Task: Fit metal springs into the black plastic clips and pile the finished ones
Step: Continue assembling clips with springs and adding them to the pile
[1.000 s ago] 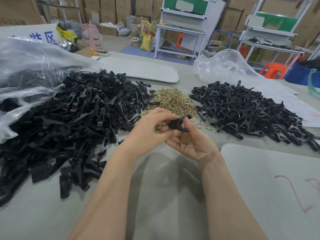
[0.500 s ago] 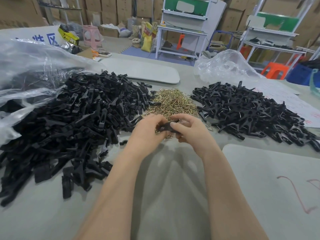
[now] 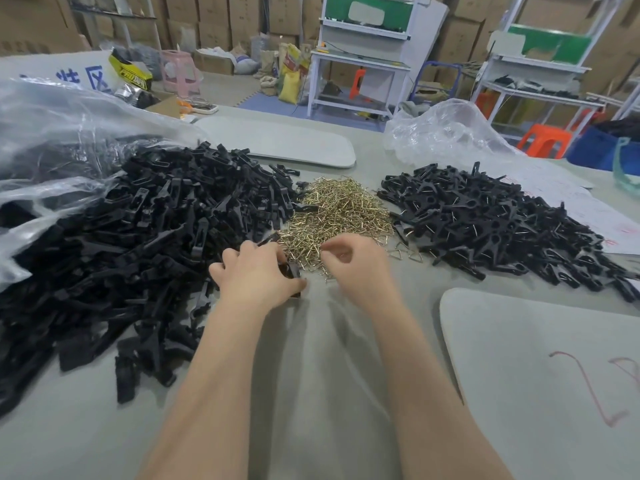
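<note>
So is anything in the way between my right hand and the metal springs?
Nothing visible does. The right hand is at the near edge of the spring pile, fingers curled over it. The left hand grips a black clip just to its left, clear of that reach.

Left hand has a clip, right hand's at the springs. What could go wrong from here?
1. The spring heap looks tangled; the right hand may lift several together. Whether it pinches one is unclear.
2. It touches the unfinished clips, and loose springs lie beside the finished pile, so parts could mix.
3. The left hand hides most of its black clip; alignment may be off.
</note>
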`<state>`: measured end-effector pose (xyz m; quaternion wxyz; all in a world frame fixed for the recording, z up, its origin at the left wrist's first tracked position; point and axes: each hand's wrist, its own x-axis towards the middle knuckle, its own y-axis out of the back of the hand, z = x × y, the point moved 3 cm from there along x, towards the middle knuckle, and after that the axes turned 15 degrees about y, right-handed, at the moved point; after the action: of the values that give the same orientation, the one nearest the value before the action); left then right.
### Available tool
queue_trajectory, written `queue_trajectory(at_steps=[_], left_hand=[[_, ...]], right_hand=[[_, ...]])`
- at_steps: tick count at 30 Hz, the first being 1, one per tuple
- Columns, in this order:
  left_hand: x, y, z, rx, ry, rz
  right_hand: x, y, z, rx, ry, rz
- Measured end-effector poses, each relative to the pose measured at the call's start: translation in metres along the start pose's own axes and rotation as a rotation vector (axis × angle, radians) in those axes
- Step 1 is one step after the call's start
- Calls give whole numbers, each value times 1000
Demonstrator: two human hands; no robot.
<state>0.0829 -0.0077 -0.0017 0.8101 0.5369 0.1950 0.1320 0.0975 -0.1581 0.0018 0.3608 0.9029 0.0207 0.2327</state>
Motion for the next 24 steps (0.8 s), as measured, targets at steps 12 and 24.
queue_trajectory(at_steps=[12, 24], left_hand=[[-1, 0, 3, -135, -55, -81], [3, -10, 8, -91, -29, 75]], right_hand=[[-3, -38, -7, 5, -6, -89], [0, -24, 6, 227, -131, 51]])
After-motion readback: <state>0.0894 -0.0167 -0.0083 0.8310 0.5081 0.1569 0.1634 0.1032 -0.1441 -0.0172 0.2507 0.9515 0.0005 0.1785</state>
